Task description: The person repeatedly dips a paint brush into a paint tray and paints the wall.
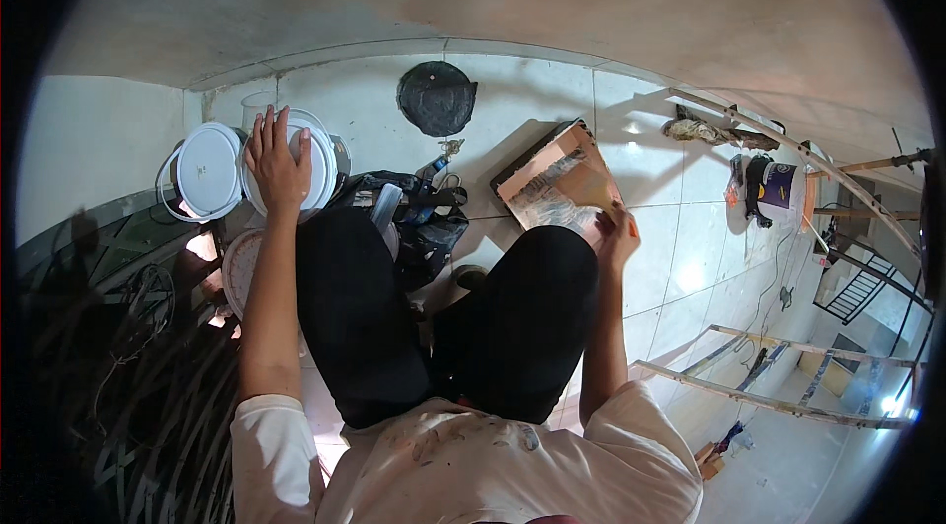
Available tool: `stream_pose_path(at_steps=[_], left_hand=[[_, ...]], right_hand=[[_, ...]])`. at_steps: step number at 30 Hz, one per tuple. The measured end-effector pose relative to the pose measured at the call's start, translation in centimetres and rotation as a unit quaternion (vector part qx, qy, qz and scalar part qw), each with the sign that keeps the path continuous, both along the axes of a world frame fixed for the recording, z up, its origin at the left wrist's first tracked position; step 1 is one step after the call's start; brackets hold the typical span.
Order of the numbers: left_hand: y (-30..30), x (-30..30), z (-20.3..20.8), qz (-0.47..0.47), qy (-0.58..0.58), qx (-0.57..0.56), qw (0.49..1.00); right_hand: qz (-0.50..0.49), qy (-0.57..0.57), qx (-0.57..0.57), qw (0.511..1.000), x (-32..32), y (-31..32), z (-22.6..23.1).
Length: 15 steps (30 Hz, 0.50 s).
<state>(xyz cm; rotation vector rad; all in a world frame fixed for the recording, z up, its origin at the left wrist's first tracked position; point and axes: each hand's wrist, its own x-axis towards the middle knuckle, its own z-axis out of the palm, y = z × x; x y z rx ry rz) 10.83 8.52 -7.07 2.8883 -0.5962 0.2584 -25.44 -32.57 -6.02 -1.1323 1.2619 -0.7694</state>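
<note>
My left hand [278,167] lies with fingers stretched out over the round white lid [320,177] of a bucket at the left. Beside it stands a second white-lidded bucket [209,172] with a wire handle. To the right, my right hand [617,236] is closed on the near right corner of a shallow cardboard box [564,177]. The box sits tilted, with grey smears across its inside. Between my knees and the box lie black plastic bags [434,238] and a clear plastic piece [386,207].
A black round object [437,98] lies on the tiled floor near the wall. At right are a dark-labelled bucket [778,184], a crumpled cloth [705,130], wooden poles [798,150] and a ladder [769,396]. A folding metal gate [177,406] stands at left.
</note>
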Motion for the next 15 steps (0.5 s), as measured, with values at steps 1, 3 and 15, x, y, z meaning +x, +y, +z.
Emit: stream_pose_path(at_steps=[1,3,15], left_hand=[[-0.1,-0.1,0.0,-0.001,-0.001,-0.001,1.000],[-0.6,-0.2,-0.2,0.000,0.005,0.001,1.000],[-0.8,0.2,0.1,-0.003,-0.004,-0.042,0.999]], right_hand=[[0.003,-0.007,-0.017,1.000,-0.3,0.1,1.9],[-0.014,-0.022,-0.045,0.999,-1.6,0.0,4.4],[0.046,0.133,-0.112,0.984,-8.9,4.3,-2.3]])
